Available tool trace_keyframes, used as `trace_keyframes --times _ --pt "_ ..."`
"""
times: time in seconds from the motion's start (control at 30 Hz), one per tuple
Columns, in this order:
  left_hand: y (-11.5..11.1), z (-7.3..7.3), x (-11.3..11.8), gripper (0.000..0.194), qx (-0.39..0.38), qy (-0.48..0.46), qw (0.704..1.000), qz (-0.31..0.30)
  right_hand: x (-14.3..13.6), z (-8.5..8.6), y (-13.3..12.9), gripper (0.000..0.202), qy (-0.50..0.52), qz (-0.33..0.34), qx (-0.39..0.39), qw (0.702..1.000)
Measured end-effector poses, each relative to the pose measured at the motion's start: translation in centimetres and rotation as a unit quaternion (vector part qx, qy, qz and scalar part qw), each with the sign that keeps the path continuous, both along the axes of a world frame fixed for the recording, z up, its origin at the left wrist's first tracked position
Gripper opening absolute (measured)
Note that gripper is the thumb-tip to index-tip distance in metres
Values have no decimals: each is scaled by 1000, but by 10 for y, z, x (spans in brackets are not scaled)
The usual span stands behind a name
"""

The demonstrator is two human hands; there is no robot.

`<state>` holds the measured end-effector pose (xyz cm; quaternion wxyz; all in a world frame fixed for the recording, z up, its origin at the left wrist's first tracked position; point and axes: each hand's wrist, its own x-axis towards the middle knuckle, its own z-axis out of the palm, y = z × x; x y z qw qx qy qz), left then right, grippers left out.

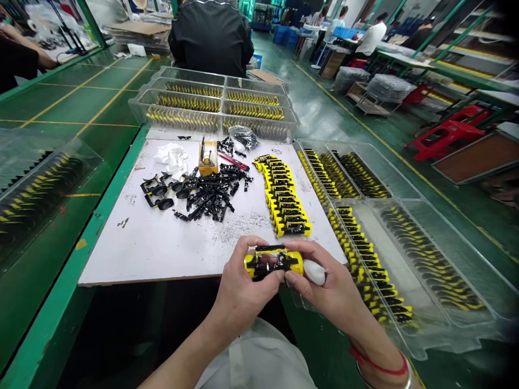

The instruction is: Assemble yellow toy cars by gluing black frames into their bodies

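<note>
A yellow and black plastic part is held level between both hands, just over the near edge of the white board. My left hand grips its left end, with the thumb along the bottom. Fingers of my right hand close on its right end, and a white rounded object sits in that hand against the palm. Beyond the hands lies a row of yellow and black parts. A pile of small black pieces is left of that row.
The white board also bears a small yellow box, crumpled white tissue and a red pen. Clear trays of parts stand at the right, the back and the left. A person in black sits beyond.
</note>
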<state>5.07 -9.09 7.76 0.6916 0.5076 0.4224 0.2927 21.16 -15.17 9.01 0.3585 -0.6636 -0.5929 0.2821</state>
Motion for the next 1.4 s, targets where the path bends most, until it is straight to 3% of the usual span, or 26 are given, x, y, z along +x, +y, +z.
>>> trace_keyframes --times 0.33,0.47,1.07,1.4 --pt "-3 0 -6 28 165 25 986 -12 2 0 -3 26 -44 -13 28 999" --pt "-3 -2 -6 25 184 25 982 -10 0 -4 -2 22 -47 -16 23 999" --pt "2 -10 -2 24 133 6 991 -3 0 -21 6 26 37 -32 -54 997" --pt "16 -20 -13 26 -1 -49 995 -85 5 -18 14 33 118 -33 -150 981"
